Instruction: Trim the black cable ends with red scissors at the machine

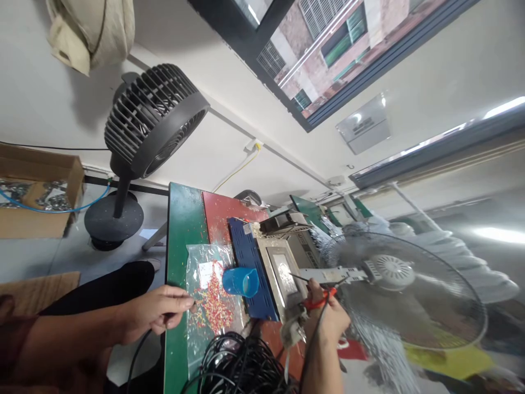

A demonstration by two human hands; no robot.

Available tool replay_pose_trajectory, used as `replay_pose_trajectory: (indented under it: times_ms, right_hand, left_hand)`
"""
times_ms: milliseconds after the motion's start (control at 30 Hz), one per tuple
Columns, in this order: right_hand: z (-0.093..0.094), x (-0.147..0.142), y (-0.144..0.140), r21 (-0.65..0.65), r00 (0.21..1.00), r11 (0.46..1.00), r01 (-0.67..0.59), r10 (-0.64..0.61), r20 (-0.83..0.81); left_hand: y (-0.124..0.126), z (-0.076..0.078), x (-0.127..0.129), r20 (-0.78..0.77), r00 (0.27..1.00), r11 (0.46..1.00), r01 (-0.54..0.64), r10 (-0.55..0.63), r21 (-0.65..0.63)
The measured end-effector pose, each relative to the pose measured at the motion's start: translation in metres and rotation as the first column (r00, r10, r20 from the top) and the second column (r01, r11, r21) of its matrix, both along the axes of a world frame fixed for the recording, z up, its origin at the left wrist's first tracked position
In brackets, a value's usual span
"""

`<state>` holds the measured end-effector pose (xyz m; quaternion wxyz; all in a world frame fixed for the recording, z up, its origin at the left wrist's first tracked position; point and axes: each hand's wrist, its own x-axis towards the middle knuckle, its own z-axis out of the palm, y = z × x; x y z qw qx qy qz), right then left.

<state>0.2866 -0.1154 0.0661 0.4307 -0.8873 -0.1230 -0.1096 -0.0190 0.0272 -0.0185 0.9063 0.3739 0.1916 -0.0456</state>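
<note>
My left hand (158, 313) is closed in a pinch at the left edge of the green table, and a black cable (138, 350) hangs from under it. Its fingertips reach over a clear plastic bag (194, 342) strewn with small red, yellow and white bits (217, 306). On the right, my right hand (330, 320) grips a red-handled tool (315, 301), whose exact kind is hard to make out. A black cable runs along that wrist. A thin dark length points from this hand over the shiny recess of a metal-topped blue device (252, 262). A blue cup (240, 282) lies between my hands.
Coiled black cables (241, 364) pile up at the near table edge. A large fan (394, 271) stands close to my right hand, a dark fan (151, 117) at the left. A small boxed fan (283, 220) sits behind the device. A cardboard box (41, 219) holds metal parts.
</note>
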Motion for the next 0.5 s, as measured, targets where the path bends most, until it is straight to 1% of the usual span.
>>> replay_pose_trajectory:
  times_ms: [33,133,233,267,333,500]
  right_hand:
    - [0.002,-0.006,0.000,0.051,1.000,0.999,-0.002,0.003,-0.026]
    - [0.010,-0.030,-0.002,0.147,0.996,0.989,-0.014,0.028,-0.088]
    - [0.014,-0.055,-0.005,0.271,0.985,0.960,-0.064,0.104,-0.136]
    - [0.014,-0.063,-0.005,0.294,0.982,0.952,-0.089,0.134,-0.136]
    - [0.010,-0.075,-0.007,0.271,0.975,0.952,-0.141,0.181,-0.127]
    - [-0.006,-0.092,-0.006,0.083,0.963,0.967,-0.241,0.249,-0.104]
  left_hand:
    - [0.000,0.001,0.000,-0.001,1.000,1.000,-0.002,0.002,-0.005]
    - [-0.002,0.004,-0.002,-0.007,1.000,1.000,-0.003,0.002,-0.024]
    - [-0.006,0.007,-0.004,0.019,1.000,0.999,-0.012,0.013,-0.040]
    - [-0.007,0.007,-0.004,0.039,0.999,0.999,-0.017,0.019,-0.038]
    - [-0.010,0.007,-0.005,0.076,0.997,0.999,-0.033,0.035,-0.024]
    - [-0.014,0.006,-0.008,0.089,0.994,0.998,-0.060,0.063,-0.037]
